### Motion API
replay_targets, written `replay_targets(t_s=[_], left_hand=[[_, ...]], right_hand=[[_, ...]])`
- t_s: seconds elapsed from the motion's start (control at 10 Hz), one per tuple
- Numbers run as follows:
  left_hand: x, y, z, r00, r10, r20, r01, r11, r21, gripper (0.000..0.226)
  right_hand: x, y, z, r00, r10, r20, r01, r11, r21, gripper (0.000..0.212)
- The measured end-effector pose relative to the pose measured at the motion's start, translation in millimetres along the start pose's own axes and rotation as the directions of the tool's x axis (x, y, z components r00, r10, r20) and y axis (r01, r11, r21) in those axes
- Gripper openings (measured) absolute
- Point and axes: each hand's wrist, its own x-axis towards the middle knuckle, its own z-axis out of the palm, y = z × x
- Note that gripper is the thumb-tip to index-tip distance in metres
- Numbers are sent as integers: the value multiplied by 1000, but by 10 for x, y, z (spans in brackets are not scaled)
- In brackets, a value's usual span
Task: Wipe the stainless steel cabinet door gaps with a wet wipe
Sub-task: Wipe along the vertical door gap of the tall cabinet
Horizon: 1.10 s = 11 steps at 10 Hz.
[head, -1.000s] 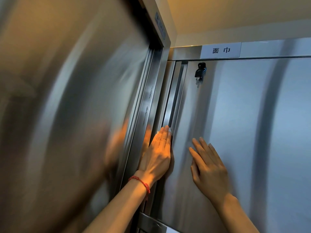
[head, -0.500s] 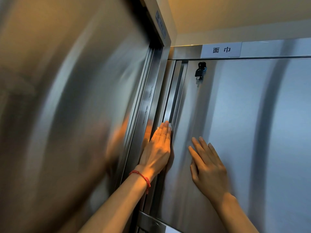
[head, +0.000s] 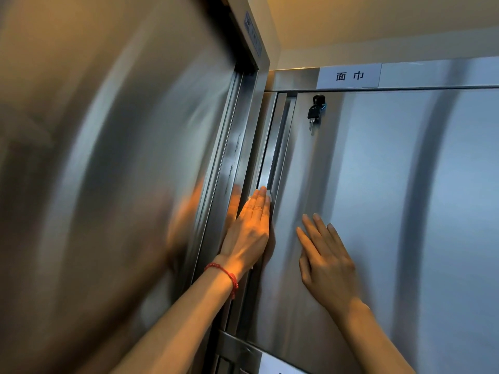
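A large stainless steel door [head: 113, 184] is seen filling the left of the view, blurred and heavily reflective. To its right a second stainless steel cabinet door [head: 378, 211] is seen, closed, its face taking up the right half. Between the two, a vertical door gap [head: 272, 147] is formed by recessed metal channels; its long axis is set upright, leaning slightly right toward the top.

The left hand [head: 249, 230] is laid flat along this gap, fingers straight, pressed together and pointed up the channel. A white wet wipe [head: 267, 194] is pressed under the fingertips against the gap's metal strip; only small white edges are shown past the fingertips and near the wrist, so its full shape cannot be told. A red bead bracelet [head: 224, 273] is worn on that wrist.

The right hand [head: 326, 263] is laid flat on the right door, fingers straight and slightly spread, nothing held, apart from the left hand.

A white label [head: 349, 75] is fixed on the frame above the right door. A black key [head: 316, 109] is left hanging in the lock near the door's top left corner.
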Motion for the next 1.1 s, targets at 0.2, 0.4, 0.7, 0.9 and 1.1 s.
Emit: replay_targets(t_s=[0.2,0.4,0.7,0.9,1.1], left_hand=[[-28,68,-91,994,-97,44,101,991,-86,46],[29,139,-229,1000,-15,8,15,1000,11,56],[0,147,-265,997,-8,71,0,994,112,38],[150,163,-310,995,83,48,-92,973,214,39],[126,161,-308,995,91,48,-101,942,320,45]], right_hand=[[6,-9,-19,1000,0,6,0,1000,-9,43],[10,-12,-36,1000,-6,14,6,1000,-27,44],[6,-18,-47,1000,3,25,-2,1000,-8,44],[-2,-9,-18,1000,12,22,-12,1000,2,44],[-10,-3,-9,1000,11,22,-11,1000,5,44]])
